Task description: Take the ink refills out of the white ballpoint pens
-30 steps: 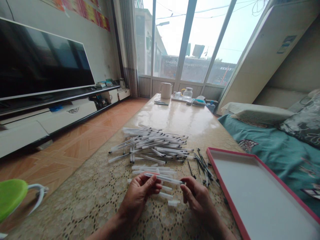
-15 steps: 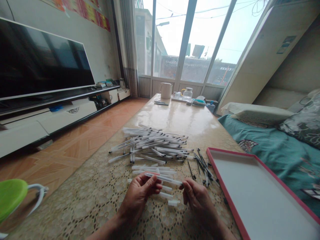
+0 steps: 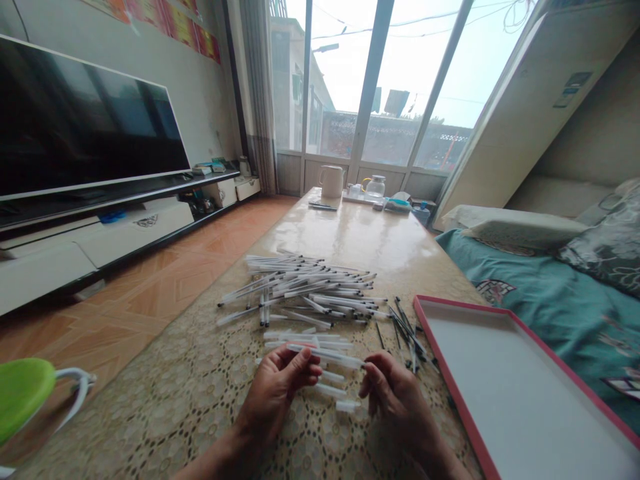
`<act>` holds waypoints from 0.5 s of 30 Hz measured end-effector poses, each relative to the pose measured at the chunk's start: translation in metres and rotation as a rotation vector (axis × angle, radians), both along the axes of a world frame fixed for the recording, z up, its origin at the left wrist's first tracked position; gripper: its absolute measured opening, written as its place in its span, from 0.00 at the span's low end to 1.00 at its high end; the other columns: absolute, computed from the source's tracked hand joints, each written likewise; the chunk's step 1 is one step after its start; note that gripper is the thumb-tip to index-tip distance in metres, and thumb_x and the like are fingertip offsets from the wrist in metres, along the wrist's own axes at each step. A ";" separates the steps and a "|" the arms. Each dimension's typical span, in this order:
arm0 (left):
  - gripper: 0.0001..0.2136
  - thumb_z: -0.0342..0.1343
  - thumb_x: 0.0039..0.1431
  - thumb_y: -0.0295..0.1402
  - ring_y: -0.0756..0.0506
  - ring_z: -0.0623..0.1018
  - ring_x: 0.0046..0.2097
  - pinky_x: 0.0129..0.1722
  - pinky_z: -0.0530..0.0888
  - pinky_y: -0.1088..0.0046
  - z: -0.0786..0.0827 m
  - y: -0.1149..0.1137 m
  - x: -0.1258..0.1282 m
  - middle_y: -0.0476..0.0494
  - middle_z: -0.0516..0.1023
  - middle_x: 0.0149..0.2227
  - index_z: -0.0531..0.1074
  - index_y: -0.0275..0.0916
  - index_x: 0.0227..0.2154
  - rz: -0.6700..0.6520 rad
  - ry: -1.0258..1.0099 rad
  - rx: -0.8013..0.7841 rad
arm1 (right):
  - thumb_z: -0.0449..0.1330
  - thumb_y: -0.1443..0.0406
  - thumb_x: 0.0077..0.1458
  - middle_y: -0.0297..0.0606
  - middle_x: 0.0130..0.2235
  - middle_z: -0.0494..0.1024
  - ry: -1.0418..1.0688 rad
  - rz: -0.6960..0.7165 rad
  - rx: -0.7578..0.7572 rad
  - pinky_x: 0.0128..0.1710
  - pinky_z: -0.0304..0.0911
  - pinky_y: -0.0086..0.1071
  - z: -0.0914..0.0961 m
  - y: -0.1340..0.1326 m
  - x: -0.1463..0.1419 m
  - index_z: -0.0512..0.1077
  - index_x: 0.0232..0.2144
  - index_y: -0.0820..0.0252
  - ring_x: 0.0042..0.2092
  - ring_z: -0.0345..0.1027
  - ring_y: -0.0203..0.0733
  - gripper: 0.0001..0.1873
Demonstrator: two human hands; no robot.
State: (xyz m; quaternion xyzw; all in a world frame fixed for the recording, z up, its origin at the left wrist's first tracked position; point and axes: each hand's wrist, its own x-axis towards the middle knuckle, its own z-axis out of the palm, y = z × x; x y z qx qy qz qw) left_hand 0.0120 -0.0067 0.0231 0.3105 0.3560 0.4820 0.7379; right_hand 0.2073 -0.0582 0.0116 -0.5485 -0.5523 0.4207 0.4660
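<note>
My left hand (image 3: 284,379) is closed around the left part of a slim pen (image 3: 327,355) with a translucent white barrel, thumb on top. The pen lies nearly level above the table, its right end tilted slightly down. At that end, the curled fingers of my right hand (image 3: 387,385) meet the small dark tip; the exact contact is hard to make out. Below the hands lie several loose translucent tubes (image 3: 330,390) and a short clear piece (image 3: 347,406). Just beyond is a large heap of white pens with dark ends (image 3: 305,287).
Thin black refills or pen parts (image 3: 407,333) lie right of the heap. A shallow white tray with a pink rim (image 3: 463,407) rests at the table's right edge. A kettle (image 3: 331,181) and a glass jug (image 3: 375,188) stand at the far end. A green stool (image 3: 25,397) is at left.
My right hand has shifted very slightly, its fingers a little looser at the pen's end. The left hand and pen have moved a touch left.
</note>
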 end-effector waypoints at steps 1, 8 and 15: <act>0.10 0.67 0.42 0.33 0.52 0.76 0.24 0.25 0.73 0.80 0.000 0.000 0.000 0.46 0.79 0.23 0.77 0.33 0.26 0.006 -0.004 -0.003 | 0.51 0.52 0.58 0.31 0.24 0.72 0.047 -0.014 -0.014 0.18 0.55 0.22 0.003 0.000 -0.001 0.62 0.32 0.59 0.19 0.64 0.31 0.16; 0.10 0.67 0.42 0.33 0.51 0.76 0.24 0.25 0.74 0.79 0.001 0.000 0.000 0.45 0.79 0.24 0.77 0.33 0.27 0.001 0.011 -0.011 | 0.58 0.50 0.50 0.25 0.24 0.64 0.203 -0.033 -0.133 0.15 0.50 0.22 0.012 0.001 -0.002 0.61 0.28 0.57 0.18 0.55 0.27 0.18; 0.10 0.67 0.42 0.32 0.52 0.76 0.23 0.24 0.73 0.80 0.005 0.001 0.000 0.46 0.79 0.24 0.76 0.33 0.28 0.032 0.006 -0.010 | 0.58 0.54 0.52 0.26 0.21 0.60 0.045 -0.085 -0.041 0.17 0.47 0.22 0.016 0.000 0.006 0.65 0.25 0.60 0.21 0.52 0.29 0.16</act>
